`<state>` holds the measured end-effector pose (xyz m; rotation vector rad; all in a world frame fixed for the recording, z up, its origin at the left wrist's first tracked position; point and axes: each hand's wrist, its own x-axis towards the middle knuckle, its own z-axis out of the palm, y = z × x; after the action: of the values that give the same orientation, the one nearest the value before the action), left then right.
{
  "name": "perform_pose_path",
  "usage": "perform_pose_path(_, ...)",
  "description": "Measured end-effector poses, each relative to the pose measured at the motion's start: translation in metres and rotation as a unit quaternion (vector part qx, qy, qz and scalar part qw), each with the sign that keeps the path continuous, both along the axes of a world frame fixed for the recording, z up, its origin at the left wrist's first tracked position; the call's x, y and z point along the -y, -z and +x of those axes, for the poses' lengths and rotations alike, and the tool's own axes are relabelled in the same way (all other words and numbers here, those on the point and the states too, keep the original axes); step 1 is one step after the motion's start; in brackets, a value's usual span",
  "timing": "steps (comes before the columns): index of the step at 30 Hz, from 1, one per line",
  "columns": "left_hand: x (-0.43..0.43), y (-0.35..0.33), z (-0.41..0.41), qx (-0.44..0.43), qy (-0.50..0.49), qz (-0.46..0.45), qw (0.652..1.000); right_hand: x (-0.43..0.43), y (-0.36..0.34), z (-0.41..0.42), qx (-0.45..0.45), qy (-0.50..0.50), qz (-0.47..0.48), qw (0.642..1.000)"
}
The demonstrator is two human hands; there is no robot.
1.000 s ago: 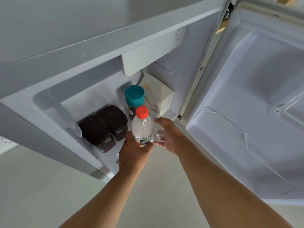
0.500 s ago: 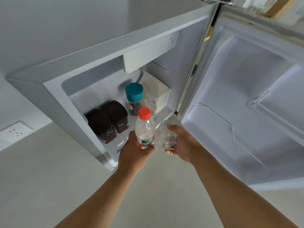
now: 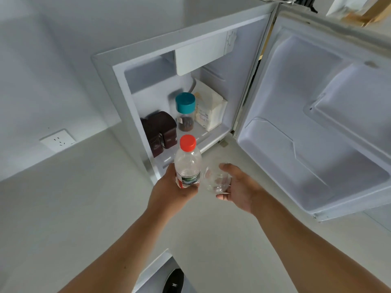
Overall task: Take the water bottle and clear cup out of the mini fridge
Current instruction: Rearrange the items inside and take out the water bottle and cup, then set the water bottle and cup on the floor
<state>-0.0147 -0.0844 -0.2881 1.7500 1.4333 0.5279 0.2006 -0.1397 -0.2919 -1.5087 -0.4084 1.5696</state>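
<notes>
So both hands are out in front of the small white mini fridge [image 3: 110,85] with its door [image 3: 317,123] swung wide open to the right; the left hand [image 3: 171,191] has its fingers wrapped around the lower part of one clear plastic water bottle with a red-orange screw cap [image 3: 187,163], held upright, clear of the fridge opening; the right hand [image 3: 241,189] is cupped around one small clear cup [image 3: 215,180], thumb on top and fingers curled under it, cup tipped on its side just beside the bottle; both are held over the pale floor [image 3: 84,208], near the fridge's front edge.

Left inside on the fridge floor I count four things: two dark brown boxy containers [image 3: 160,132] side by side on the left; one clear jar with a teal lid [image 3: 185,111] in the middle; one white paper bag [image 3: 208,111] at the back right, touching or nearly touching the jar.

One white wall socket [image 3: 58,140] sits low on the wall to the left; one black shoe [image 3: 173,281] pokes in at the bottom.
</notes>
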Motion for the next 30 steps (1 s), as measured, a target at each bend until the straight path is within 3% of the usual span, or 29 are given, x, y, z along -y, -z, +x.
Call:
perform_pose_path(10,0.027,-0.002,-0.093,-0.030,-0.029,0.017,0.999,0.022,0.003,-0.093,-0.013,-0.048,-0.015,0.999)
perform_pose_path(30,-0.092,0.052,-0.190,-0.073,0.058,-0.071,0.993,-0.043,0.060,-0.210,0.031,0.000,-0.064,0.997)
